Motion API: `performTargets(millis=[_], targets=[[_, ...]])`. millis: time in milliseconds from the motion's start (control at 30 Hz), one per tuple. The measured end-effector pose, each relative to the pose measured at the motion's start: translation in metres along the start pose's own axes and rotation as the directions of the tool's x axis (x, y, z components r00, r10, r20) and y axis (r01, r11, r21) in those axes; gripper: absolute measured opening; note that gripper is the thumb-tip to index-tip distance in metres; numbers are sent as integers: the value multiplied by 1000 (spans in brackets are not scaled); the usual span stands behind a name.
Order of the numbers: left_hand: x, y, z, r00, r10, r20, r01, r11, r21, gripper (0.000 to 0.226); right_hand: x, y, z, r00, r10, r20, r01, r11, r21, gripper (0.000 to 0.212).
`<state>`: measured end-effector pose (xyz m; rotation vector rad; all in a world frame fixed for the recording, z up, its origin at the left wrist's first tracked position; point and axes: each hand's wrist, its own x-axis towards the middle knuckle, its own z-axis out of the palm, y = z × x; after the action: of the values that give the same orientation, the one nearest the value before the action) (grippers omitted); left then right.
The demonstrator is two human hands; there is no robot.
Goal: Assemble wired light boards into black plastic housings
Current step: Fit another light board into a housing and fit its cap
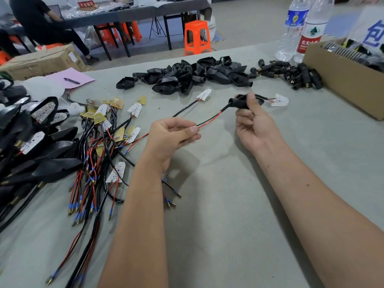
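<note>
Pinching wire (209, 120) w/ left hand (170, 138) fingers; right hand (252, 123) fingers gripping housing (242, 101).

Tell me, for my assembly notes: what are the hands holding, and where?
Right hand grips a black housing around its middle; left hand pinches its red wire.

A black housing (243, 102) is held above the table, its red-black wire (209, 119) trailing left. The white light board (280, 100) sticks out on its right.
</note>
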<state>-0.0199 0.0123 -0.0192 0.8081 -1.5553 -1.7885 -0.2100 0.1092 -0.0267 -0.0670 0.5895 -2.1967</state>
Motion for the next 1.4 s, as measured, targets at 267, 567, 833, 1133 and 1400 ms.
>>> performTargets(millis=[267, 567, 833, 1133, 1400], targets=[[6, 12, -25, 911, 2, -412, -84, 980, -181, 11, 3, -5, -3, 993, -69, -95, 69, 998, -4, 21], [5, 12, -46, 540, 150, -828, -19, 986, 166, 22, 6, -3, -6, 971, -238, 27, 215, 821, -529, 32], [9, 4, 4, 663, 652, -368, -204, 630, 749, 24, 4, 6, -3, 971, -176, 161, 236, 632, -738, 8], [16, -24, 39, 934, 346, 83, -305, 658, 688, 10, 4, 7, -7, 944, -122, 308, 319, 585, -746, 10], [18, -27, 33, 934, 358, 3, -264, 682, 682, 4, 5, -12, -7, 974, -68, 218, 225, 452, -863, 26]])
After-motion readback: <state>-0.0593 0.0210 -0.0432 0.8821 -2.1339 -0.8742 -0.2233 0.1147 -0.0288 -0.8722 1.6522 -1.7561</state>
